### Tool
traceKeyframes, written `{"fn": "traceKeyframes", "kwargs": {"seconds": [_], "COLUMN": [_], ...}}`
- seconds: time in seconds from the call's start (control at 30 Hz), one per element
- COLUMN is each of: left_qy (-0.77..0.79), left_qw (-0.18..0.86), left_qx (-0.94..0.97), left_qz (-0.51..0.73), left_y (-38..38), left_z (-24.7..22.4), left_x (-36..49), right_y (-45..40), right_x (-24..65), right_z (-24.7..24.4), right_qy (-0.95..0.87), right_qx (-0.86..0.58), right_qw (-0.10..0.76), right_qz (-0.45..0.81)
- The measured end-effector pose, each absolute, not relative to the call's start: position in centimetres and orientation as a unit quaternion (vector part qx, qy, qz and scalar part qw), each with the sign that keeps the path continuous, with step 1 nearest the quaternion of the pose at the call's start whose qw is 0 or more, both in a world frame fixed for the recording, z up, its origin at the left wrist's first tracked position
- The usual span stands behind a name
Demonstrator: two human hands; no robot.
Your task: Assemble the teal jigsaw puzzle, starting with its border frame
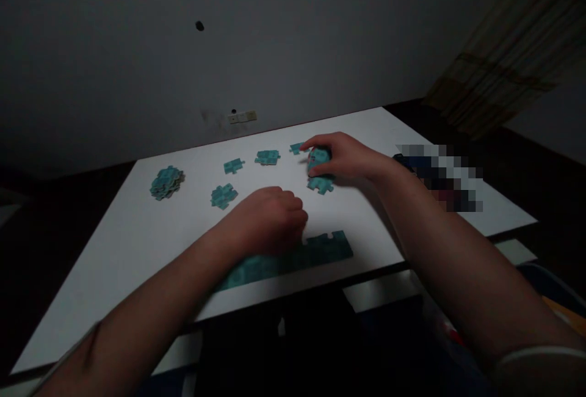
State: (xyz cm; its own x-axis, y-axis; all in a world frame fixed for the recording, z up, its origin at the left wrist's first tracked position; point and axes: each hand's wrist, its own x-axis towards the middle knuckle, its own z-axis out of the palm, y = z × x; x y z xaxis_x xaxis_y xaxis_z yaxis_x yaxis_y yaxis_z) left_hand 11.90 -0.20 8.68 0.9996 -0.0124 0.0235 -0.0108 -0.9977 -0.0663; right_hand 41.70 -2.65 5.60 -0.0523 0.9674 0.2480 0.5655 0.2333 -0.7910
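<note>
My left hand (274, 220) is closed in a fist above a joined strip of teal puzzle pieces (327, 247) near the table's front edge; whatever it may hold is hidden. Farther back and to the right, my right hand (336, 156) has its thumb and fingers around a teal puzzle piece (320, 156). Just in front of that piece lies another teal piece (321, 185). Beyond its fingertips is a small teal piece (296, 148).
A stack of teal pieces (166, 182) sits at the left of the white table (114, 232). Loose pieces lie mid-table, among them a cluster (223, 195), a single piece (234, 166) and overlapping ones (268, 157). A blurred dark object (439, 180) is at right.
</note>
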Motion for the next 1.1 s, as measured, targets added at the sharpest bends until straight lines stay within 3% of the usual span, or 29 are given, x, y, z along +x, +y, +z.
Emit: {"fn": "traceKeyframes", "kwargs": {"seconds": [0.23, 0.4, 0.6, 0.7, 0.9, 1.1], "left_qy": [-0.212, -0.378, -0.372, -0.332, -0.064, -0.13], "left_qw": [0.054, -0.074, -0.207, -0.172, -0.141, -0.108], "left_qx": [-0.959, -0.9, -0.893, -0.916, -0.984, -0.982], "left_qz": [-0.179, -0.204, -0.148, -0.144, -0.088, -0.083], "left_y": [4.7, 4.9, 3.5, 2.6, 2.2, 3.3], "left_z": [9.3, 10.1, 7.6, 6.4, 5.2, 4.7], "left_x": [13.2, 15.9, 16.2, 16.0, 15.3, 14.5], "right_y": [-1.9, -1.8, -1.4, -1.3, -1.9, -2.2], "right_x": [41.5, 40.1, 39.3, 40.1, 42.1, 43.4], "right_z": [4.7, 4.2, 4.2, 4.2, 4.7, 5.2], "right_qy": [-0.638, -0.605, -0.596, -0.595, -0.611, -0.595], "right_qx": [-0.561, -0.575, -0.554, -0.565, -0.602, -0.621], "right_qw": [0.46, 0.485, 0.511, 0.498, 0.438, 0.424], "right_qz": [0.258, 0.263, 0.277, 0.281, 0.27, 0.284]}}
